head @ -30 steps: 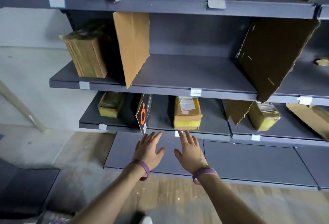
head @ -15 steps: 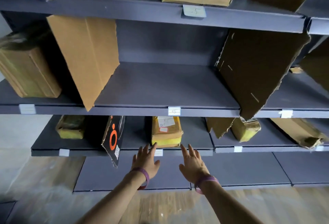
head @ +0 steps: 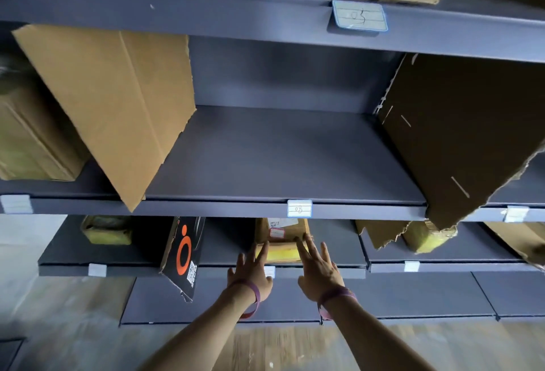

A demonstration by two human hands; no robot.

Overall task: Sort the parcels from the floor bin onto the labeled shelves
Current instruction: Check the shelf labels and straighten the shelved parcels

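Grip wide: left hand [head: 250,274] and right hand [head: 319,271] at front edge of parcel [head: 280,233], shelf [head: 336,239] room either side.

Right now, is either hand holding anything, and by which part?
Nothing is held. The left hand and right hand are open, straight fingertips at the front of the taped parcel on the lower shelf; contact cannot be told.

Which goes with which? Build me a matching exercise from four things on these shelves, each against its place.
1. label 05
2. label 08
3. black cardboard with orange logo
4. yellow-taped parcel

A. at the fingertips of left hand and right hand
B. front edge of upper shelf
C. tilted, overhanging lower shelf edge
D. front edge of middle shelf

Pairs: 1-B, 2-D, 3-C, 4-A
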